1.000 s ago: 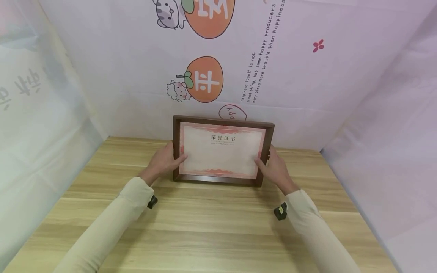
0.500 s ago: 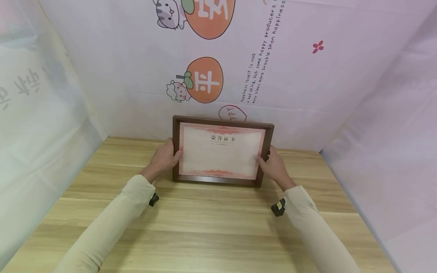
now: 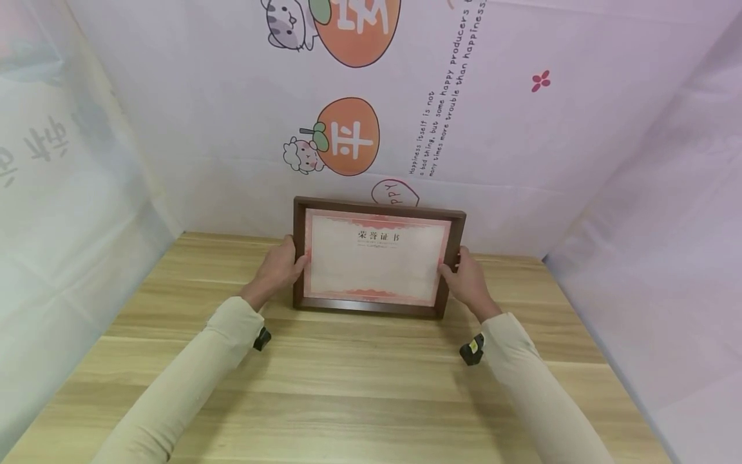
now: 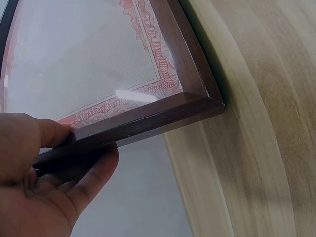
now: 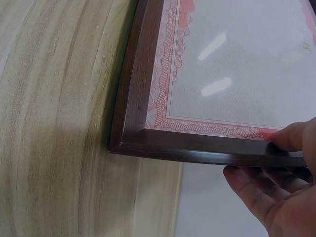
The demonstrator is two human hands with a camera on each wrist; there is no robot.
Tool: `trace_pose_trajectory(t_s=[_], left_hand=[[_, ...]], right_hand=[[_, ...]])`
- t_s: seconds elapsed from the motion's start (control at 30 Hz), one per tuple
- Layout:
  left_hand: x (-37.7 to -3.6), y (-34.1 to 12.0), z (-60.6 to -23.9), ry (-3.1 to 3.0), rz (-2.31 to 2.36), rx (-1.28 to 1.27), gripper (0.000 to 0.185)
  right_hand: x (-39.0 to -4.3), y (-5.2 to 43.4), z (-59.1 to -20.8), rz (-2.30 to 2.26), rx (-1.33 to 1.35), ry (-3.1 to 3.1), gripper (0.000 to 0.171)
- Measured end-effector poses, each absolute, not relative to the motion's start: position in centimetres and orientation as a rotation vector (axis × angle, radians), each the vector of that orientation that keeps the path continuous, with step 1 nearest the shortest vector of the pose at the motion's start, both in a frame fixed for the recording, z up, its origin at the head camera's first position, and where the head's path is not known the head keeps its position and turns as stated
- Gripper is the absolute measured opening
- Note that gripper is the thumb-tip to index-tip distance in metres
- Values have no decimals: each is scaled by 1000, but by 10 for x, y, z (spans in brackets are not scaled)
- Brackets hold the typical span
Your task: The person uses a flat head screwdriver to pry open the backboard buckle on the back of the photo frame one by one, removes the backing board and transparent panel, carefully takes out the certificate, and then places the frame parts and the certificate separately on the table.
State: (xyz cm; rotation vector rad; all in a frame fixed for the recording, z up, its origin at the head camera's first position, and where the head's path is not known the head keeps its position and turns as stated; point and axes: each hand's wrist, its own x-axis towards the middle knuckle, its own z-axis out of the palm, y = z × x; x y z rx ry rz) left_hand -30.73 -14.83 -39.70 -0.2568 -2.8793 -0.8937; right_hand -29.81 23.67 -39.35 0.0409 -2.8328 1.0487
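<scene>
A dark brown picture frame (image 3: 371, 308) stands at the back of the table, tilted back toward the printed wall cloth, its lower edge on the wood. Inside it is a cream certificate (image 3: 371, 264) with a red patterned border. My left hand (image 3: 277, 265) grips the left side, thumb on the front and fingers behind, as the left wrist view shows around the frame's side bar (image 4: 143, 116). On the opposite side my right hand (image 3: 467, 281) pinches the frame the same way; its thumb (image 5: 291, 137) lies on the front at the border. Most of the fingertips are hidden behind.
The wood-grain table (image 3: 359, 380) stretches from the frame toward me. Behind stands a white cloth (image 3: 481, 212) with cartoon oranges and lettering, and white sheets (image 3: 655, 270) hang on both sides. A small dark device sits at each wrist.
My left thumb has drawn back from the certificate onto the frame's side, and the right thumb has shifted slightly outward. The frame has stayed nearly still.
</scene>
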Motion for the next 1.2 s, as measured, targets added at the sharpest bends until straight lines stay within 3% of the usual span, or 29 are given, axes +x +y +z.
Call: trace_pose_trajectory(t_s=[0.87, 1.1, 1.2], left_hand=[[-302, -151, -398, -2830, -963, -278, 40], [-301, -153, -398, -2858, -944, -242, 68], [-300, -155, -399, -2848, -953, -246, 69]], right_hand=[[-294, 239, -397, 1106, 81, -2707, 46], [-293, 240, -402, 1074, 120, -2633, 43], [-292, 241, -406, 1060, 145, -2601, 45]])
